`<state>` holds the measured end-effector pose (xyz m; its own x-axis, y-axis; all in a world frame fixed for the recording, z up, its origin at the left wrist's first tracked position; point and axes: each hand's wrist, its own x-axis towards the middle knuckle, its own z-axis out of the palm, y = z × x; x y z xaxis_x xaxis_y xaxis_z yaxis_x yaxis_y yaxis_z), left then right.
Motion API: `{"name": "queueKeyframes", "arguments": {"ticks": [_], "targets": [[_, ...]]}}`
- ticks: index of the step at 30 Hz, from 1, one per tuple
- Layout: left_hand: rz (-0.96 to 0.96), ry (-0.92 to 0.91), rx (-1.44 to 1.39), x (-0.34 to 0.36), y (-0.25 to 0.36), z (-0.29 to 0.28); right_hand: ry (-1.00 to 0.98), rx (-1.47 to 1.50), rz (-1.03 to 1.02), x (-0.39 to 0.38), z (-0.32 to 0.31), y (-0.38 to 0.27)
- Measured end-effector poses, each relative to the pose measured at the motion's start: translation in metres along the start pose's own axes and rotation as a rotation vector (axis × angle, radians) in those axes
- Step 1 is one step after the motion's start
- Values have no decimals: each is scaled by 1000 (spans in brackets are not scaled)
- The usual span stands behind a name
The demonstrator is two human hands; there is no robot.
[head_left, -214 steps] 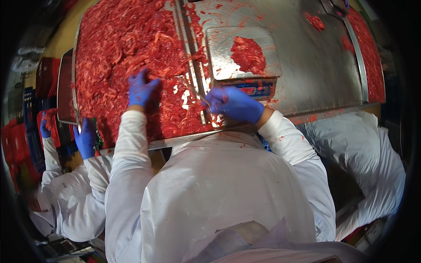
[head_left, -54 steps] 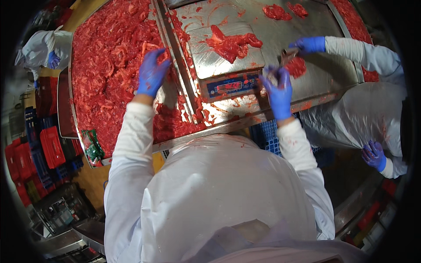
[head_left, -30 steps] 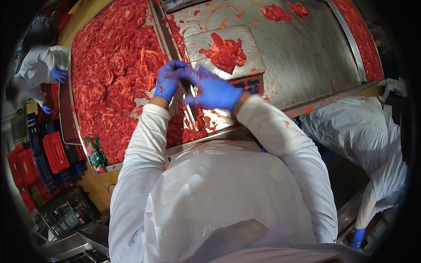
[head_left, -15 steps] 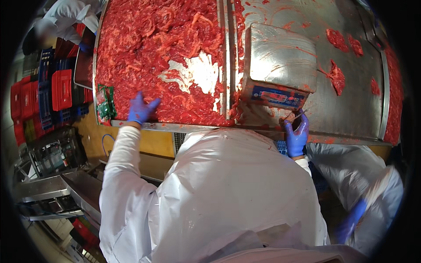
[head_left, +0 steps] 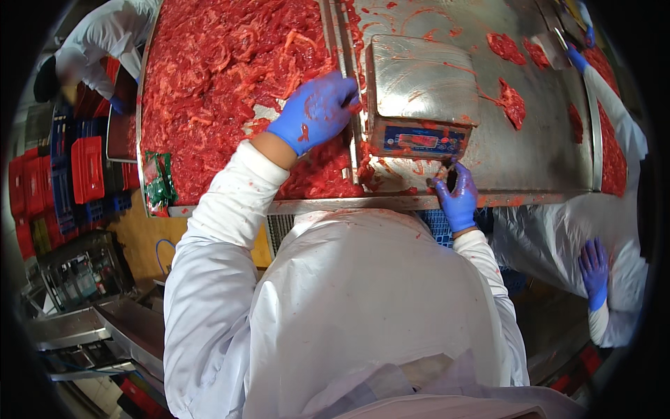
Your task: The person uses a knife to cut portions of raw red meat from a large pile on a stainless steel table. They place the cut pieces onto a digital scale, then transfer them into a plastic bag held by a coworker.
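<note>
My left hand (head_left: 317,112), in a blue glove smeared red, is above the right side of the heap of raw meat strips (head_left: 230,91), by the metal divider (head_left: 337,77). Its fingers are curled, and a red bit of meat (head_left: 354,107) shows at the tips. Just in front of the scale (head_left: 422,84), my right hand (head_left: 458,195) is bent at the table's near edge, thumb and forefinger closing in a ring. Whatever lies between those fingertips is too small to make out. The scale has a steel platform and a blue display panel.
Several meat pieces (head_left: 513,105) lie on the steel table (head_left: 537,153) right of the scale. A green packet (head_left: 159,180) rests at the heap's near left corner. Co-workers stand at both sides; one gloved hand (head_left: 576,57) is by a flat pale blade. Red crates (head_left: 88,170) are stacked left.
My left hand has moved right and away from me, from spread on the meat to curled beside the divider. My right hand stays by the scale. Meat covers more of the bare patch.
</note>
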<state>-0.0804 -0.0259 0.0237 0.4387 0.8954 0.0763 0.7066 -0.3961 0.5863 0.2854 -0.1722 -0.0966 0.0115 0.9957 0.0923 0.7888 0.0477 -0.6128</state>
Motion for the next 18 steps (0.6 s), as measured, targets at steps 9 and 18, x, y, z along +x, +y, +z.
{"name": "queueKeyframes", "arguments": {"ticks": [9, 18], "targets": [[258, 177, -62, 97, 51, 29, 63, 342, 145, -8, 8, 2], [32, 84, 180, 83, 35, 78, -478, 1077, 381, 80, -16, -75]]}}
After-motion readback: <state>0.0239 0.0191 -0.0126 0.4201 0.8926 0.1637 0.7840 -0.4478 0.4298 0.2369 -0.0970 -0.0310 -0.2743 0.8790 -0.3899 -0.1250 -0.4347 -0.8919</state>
